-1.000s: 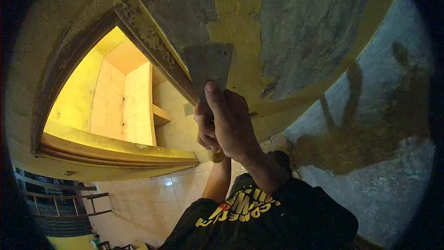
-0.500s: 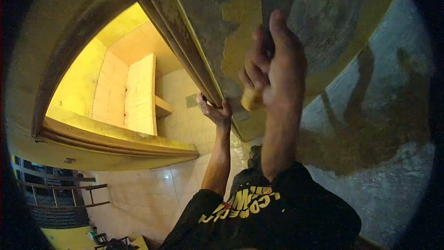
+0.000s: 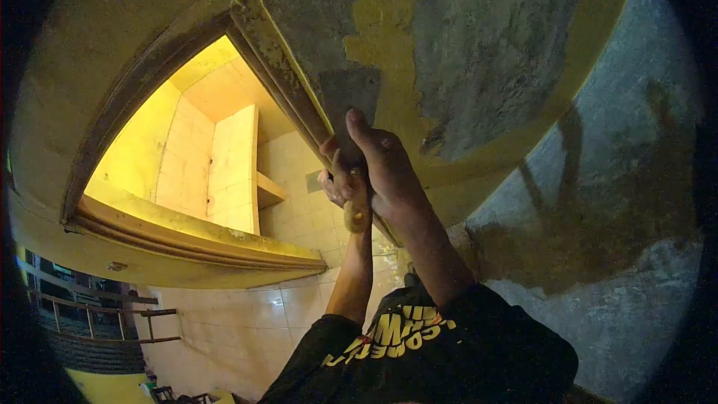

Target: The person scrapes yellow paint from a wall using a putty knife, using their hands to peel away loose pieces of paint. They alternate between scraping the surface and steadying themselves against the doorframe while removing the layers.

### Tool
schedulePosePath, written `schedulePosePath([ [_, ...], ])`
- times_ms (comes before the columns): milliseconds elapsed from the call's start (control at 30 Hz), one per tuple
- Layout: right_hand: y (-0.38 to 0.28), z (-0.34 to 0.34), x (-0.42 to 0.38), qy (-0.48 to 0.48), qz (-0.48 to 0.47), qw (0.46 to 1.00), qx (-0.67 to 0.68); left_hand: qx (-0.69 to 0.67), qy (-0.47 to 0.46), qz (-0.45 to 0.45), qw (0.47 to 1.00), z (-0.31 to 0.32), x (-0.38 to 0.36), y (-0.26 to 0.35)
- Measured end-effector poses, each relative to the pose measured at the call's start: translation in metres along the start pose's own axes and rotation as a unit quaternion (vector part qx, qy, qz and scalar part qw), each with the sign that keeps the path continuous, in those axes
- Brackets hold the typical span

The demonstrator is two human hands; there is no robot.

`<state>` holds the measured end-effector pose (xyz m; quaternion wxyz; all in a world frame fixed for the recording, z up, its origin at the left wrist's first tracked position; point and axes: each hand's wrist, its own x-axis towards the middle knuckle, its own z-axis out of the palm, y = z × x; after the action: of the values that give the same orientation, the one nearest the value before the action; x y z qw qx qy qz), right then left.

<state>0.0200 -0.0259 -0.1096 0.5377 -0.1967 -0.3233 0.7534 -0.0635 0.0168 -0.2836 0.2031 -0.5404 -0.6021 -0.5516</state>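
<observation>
My right hand (image 3: 385,168) is closed around the light handle (image 3: 357,218) of a scraper, thumb stretched along it. The scraper's wide dark blade (image 3: 350,93) lies against the wall (image 3: 479,67), close beside the door frame, where yellow paint has partly come off to grey. Behind it, my left hand (image 3: 330,185) holds the edge of the door frame (image 3: 288,82); most of that hand is hidden by the right one.
Through the doorway on the left is a lit, tiled room with a low partition (image 3: 233,168). A wooden ladder (image 3: 105,322) is at the lower left over a tiled floor (image 3: 224,329). A damp-looking brown patch (image 3: 583,239) marks the grey surface at right.
My right hand has moved left and down with the scraper, from the peeled wall area to beside the door frame, now overlapping my left hand. The left hand stays on the frame.
</observation>
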Motion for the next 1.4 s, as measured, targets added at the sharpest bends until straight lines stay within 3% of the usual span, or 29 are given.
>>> schedulePosePath([
  [100, -0.006, 0.003, -0.002, -0.03, -0.017, 0.999, 0.002, -0.135, -0.063, -0.059, 0.987, 0.023, -0.021, -0.026],
  [167, -0.005, 0.005, -0.002, -0.014, -0.02, 1.0, -0.003, -0.006, -0.032, -0.133, 0.991, 0.06, -0.055, -0.062],
  [300, -0.004, 0.01, -0.004, 0.032, -0.028, 0.999, -0.024, -0.102, -0.016, -0.075, 0.992, 0.027, -0.021, -0.029],
  [367, -0.004, 0.011, -0.004, 0.029, -0.019, 0.999, -0.024, 0.096, -0.104, -0.101, 0.985, 0.032, -0.027, -0.024],
  [433, -0.003, 0.011, -0.003, 0.023, -0.012, 0.999, -0.027, 0.286, -0.183, -0.121, 0.933, 0.041, -0.031, -0.015],
  [500, 0.0, 0.012, -0.001, 0.03, -0.021, 0.995, -0.088, 0.246, -0.135, -0.104, 0.954, 0.038, -0.028, -0.011],
  [600, -0.014, 0.015, -0.002, 0.036, -0.037, 0.998, -0.027, 0.154, -0.089, -0.08, 0.981, 0.029, -0.025, -0.011],
  [933, -0.01, 0.015, -0.008, 0.035, 0.022, 0.998, -0.043, 0.138, -0.083, -0.061, 0.985, 0.017, -0.024, -0.011],
  [1400, -0.014, 0.012, -0.003, 0.023, 0.014, 0.999, -0.042, 0.133, -0.074, -0.048, 0.987, 0.012, -0.017, -0.007],
])
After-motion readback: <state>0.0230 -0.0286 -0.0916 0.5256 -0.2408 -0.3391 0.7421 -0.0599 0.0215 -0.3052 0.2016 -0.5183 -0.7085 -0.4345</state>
